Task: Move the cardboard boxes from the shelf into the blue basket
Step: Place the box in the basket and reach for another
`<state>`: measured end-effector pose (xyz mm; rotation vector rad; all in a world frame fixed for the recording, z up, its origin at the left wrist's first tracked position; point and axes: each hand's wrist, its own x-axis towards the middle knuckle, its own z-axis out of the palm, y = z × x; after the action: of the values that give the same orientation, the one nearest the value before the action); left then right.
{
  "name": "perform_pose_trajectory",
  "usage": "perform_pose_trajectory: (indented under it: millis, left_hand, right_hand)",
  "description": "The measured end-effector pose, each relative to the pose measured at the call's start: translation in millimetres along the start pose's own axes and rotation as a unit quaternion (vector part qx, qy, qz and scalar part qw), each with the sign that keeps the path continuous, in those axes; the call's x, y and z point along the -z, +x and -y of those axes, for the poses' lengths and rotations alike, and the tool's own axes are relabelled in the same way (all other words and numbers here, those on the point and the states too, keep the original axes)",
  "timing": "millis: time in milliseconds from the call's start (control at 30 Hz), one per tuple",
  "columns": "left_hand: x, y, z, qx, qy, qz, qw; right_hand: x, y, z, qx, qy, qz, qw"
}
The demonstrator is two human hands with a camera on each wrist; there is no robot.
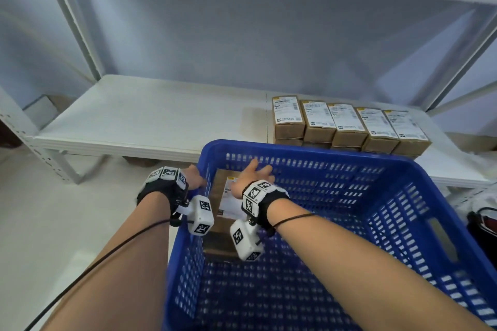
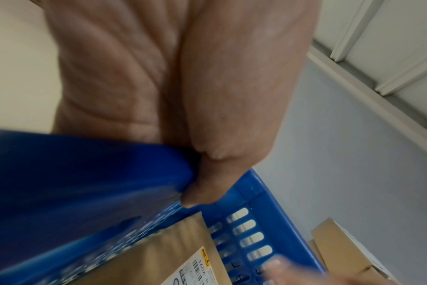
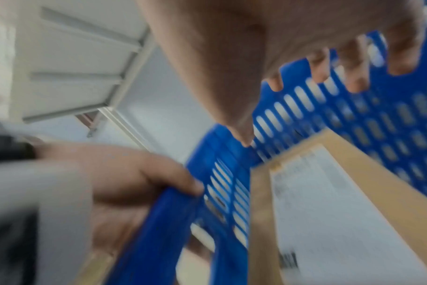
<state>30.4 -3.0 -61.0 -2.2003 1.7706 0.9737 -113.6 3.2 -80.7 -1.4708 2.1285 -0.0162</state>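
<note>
The blue basket (image 1: 322, 154) is tilted against the front edge of the white shelf (image 1: 150, 115). My left hand (image 1: 195, 178) grips its left rim near the far corner, thumb (image 2: 207, 183) hooked over the rim (image 2: 85, 173). One labelled cardboard box (image 1: 228, 197) lies inside along the left wall. My right hand (image 1: 255, 173) hovers just above that box with fingers spread and holds nothing. The right wrist view, blurred, shows the box (image 3: 329, 202) below the spread fingers (image 3: 400, 57). Several more labelled boxes (image 1: 349, 126) sit side by side on the shelf behind the basket.
A second layer of boxes shows beneath the shelf row. White shelf posts (image 1: 72, 21) rise at the left and a slanted brace (image 1: 462, 62) at the right. A dark bag (image 1: 481, 223) lies right of the basket. The basket's right part (image 1: 349, 250) holds nothing.
</note>
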Motion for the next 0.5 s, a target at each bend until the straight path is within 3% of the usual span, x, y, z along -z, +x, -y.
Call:
perform_pose_trajectory:
  millis: [133,233,500]
  left_hand:
    - [1,-2,0,0.005,0.005,-0.008,1.0]
    - [1,-3,-2,0.001,-0.006,-0.006,1.0]
    - [-5,11,3,0.016,-0.038,-0.019,0.999]
  right_hand:
    - [69,14,21,0.073,0.006,-0.134,0.988]
    - [109,43,27,0.055,-0.003,-0.18,0.982]
    - [134,109,17,-0.031,-0.066,-0.173,0.982]
